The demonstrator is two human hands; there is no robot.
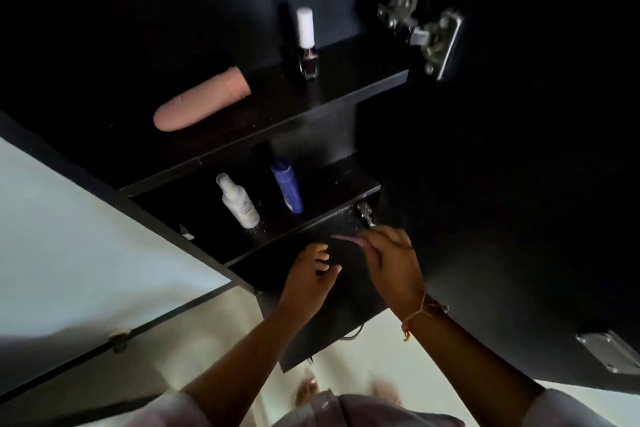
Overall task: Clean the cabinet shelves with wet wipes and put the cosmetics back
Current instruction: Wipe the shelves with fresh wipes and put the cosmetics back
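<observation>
- At the far left, a pale panel (86,236) beside the dark cabinet (104,45).
- On the upper shelf (346,94), at its left: one pink tube (202,100), lying on its side, rounded end toward the near left.
- On the lower shelf (332,198): one white spray bottle (239,201), upright, and just right of it one blue bottle (287,189), also upright, the two apart.
- Back on the upper shelf, further right and far: one slim black tube (285,35), hard to make out against the dark back wall, and touching or just beside it one nail polish bottle (306,45) with a white cap.
- Five cosmetics counted on the shelves: three up, two down.
- Below the lower shelf, in the bottom compartment: left grip (311,274), fingers curled, thumb pointing right; cannot tell whether holding anything in the dark.
- Just right of it, close but apart: right grip (391,260), fingertips pinched on a slim pink item (346,238) pointing left; its kind not clear.
- On the right wrist, a thin cord bracelet (422,312).
- Just above the right grip, one small hinge (365,213); far above, one large hinge (419,31).
- At the near right, on the open door (519,184), one metal plate (606,350).
</observation>
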